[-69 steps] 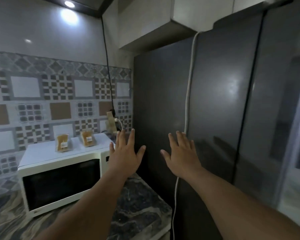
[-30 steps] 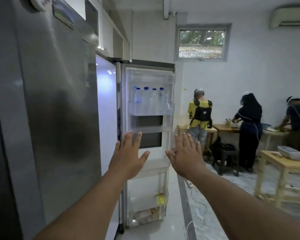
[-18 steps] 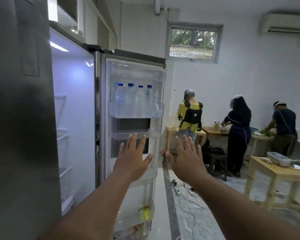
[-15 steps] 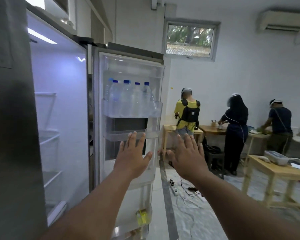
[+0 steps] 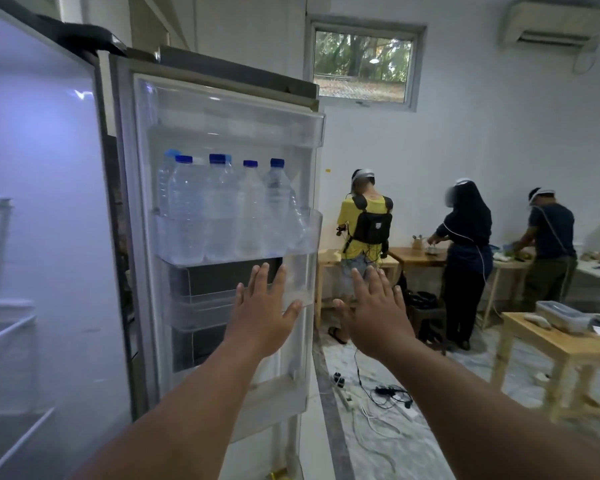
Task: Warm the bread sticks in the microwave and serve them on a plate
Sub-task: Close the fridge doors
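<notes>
Both of my arms are stretched out in front of me. My left hand (image 5: 262, 311) is flat with fingers spread, in front of the open fridge door (image 5: 219, 109), holding nothing. My right hand (image 5: 376, 313) is spread the same way, just right of the door's edge, also with nothing in it. Neither hand clearly touches the door. The lit fridge interior (image 5: 39, 220) fills the left, with pale wire shelves. No bread sticks, plate or microwave are in view.
Several water bottles (image 5: 222, 209) stand in the door's upper shelf. Three people (image 5: 366, 230) work at wooden tables by the far wall. Another wooden table (image 5: 565, 344) with a tray stands at the right. Cables and a power strip (image 5: 368, 398) lie on the floor.
My view swung from the microwave and the closed fridge side round to the open fridge, then moved closer. Both hands stayed spread out in front of me throughout.
</notes>
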